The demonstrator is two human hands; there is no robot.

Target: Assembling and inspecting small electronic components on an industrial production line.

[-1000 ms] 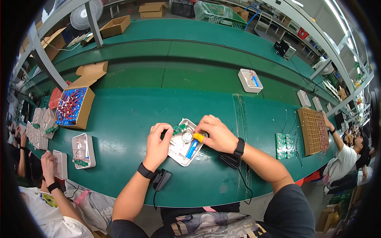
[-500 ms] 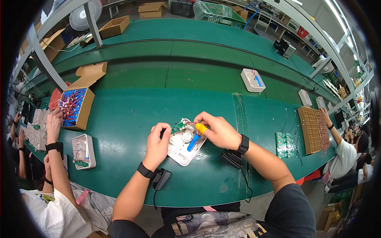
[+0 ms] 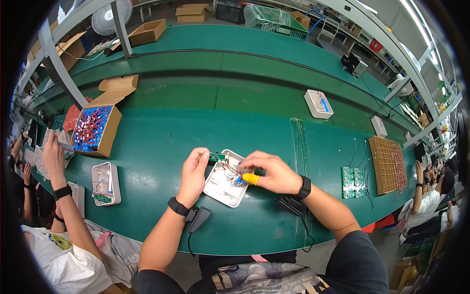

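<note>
A white plastic housing (image 3: 221, 191) lies in front of me on the green bench. At its upper left edge, my left hand (image 3: 195, 171) pinches a small green circuit board (image 3: 217, 157). Thin red and black wires (image 3: 232, 168) run from the board over the housing. Above the housing's right side is my right hand (image 3: 274, 172), a yellow cover on one finger. Its fingers are closed on a blue cylindrical battery (image 3: 239, 181), mostly hidden beneath them.
To the left stand a white housing with parts (image 3: 106, 183) and a cardboard box of blue batteries (image 3: 93, 128). A co-worker's hand (image 3: 54, 152) is beside that box. Rightward lie green circuit boards (image 3: 353, 182) and a divided cardboard tray (image 3: 387, 164). Another white housing (image 3: 318, 104) sits farther back.
My right hand has shifted left and down onto the blue battery, which lay exposed in the housing before. The co-worker's hand at left has left the battery box. The view has shifted slightly.
</note>
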